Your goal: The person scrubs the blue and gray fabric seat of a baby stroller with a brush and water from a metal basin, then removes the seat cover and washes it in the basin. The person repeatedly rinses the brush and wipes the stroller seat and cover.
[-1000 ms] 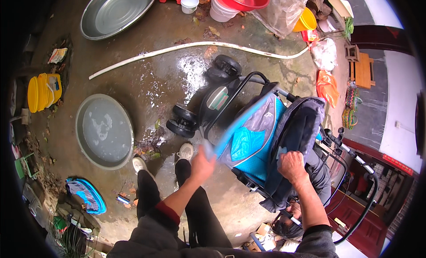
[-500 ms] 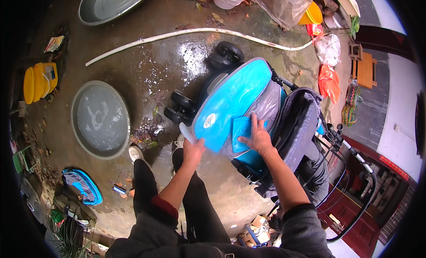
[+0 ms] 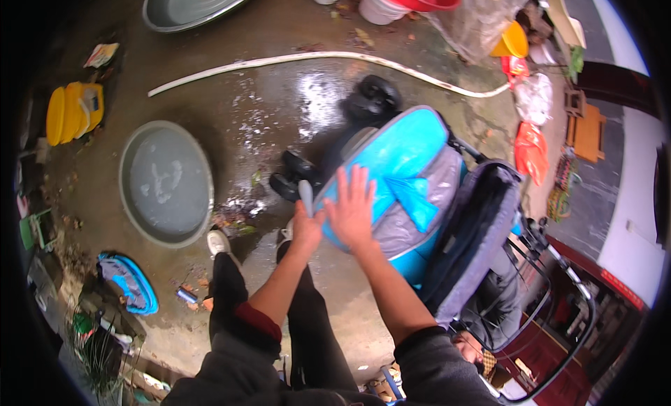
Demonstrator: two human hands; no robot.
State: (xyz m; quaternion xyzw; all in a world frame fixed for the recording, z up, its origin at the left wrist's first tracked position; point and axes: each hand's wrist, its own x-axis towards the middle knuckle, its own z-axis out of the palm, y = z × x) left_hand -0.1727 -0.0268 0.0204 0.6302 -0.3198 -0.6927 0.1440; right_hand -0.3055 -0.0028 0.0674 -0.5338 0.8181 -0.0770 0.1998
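Note:
A blue and grey baby stroller [image 3: 474,228] stands on the wet ground in front of me, its bright blue panel [image 3: 409,144] toward me and a loose blue flap [image 3: 414,200] lying across the grey fabric. My right hand [image 3: 353,210] rests flat on the lower left part of the blue panel, fingers stretched and spread. Just left of it, my left hand [image 3: 306,224] is closed around a pale grey handle-like piece [image 3: 305,191] whose rounded end sticks up; the rest of it is hidden in the fist.
A grey basin [image 3: 166,183] of cloudy water stands to the left. Behind the stroller a white pipe [image 3: 321,55] crosses the ground. A blue-grey fabric piece [image 3: 130,284] lies at lower left. At far right a person's hair and dark clothing [image 3: 500,291] show beside the stroller frame.
My right hand has left the blue flap, moved left beside my left hand and flattened on the panel. The flap lies differently. The handle-like piece now points more upright.

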